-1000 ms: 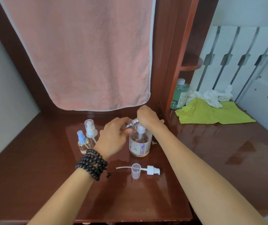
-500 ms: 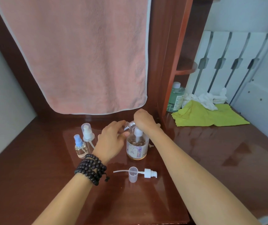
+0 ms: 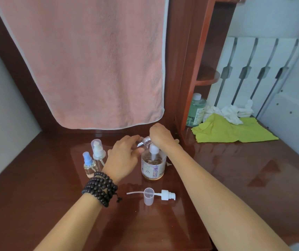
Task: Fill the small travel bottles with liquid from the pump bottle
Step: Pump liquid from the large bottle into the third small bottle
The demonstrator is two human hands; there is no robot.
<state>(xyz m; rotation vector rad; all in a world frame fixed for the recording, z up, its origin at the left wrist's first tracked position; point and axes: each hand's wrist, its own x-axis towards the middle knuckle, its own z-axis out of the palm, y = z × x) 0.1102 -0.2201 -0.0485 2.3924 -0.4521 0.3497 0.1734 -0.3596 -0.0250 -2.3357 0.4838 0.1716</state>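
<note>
A clear pump bottle (image 3: 153, 164) with amber liquid and a flowered label stands on the dark red wooden counter (image 3: 45, 205). My right hand (image 3: 160, 137) rests on top of its white pump head. My left hand (image 3: 124, 157) holds a small clear travel bottle (image 3: 144, 141) tilted, its threaded neck right at the pump's spout. Left of my hand stand two more small bottles: one with a blue spray top (image 3: 89, 165) and one with a white pump under a clear cap (image 3: 98, 153).
A loose white pump top with dip tube (image 3: 166, 195) and a clear cap (image 3: 148, 196) lie near the front of the counter. A pink towel (image 3: 90, 60) hangs behind. At the right are a green bottle (image 3: 195, 110), a yellow-green cloth (image 3: 232, 132) and white rags (image 3: 230, 111).
Both hands stay at the pump bottle with the small bottle held at the spout. The view has shifted slightly; nothing else moved.
</note>
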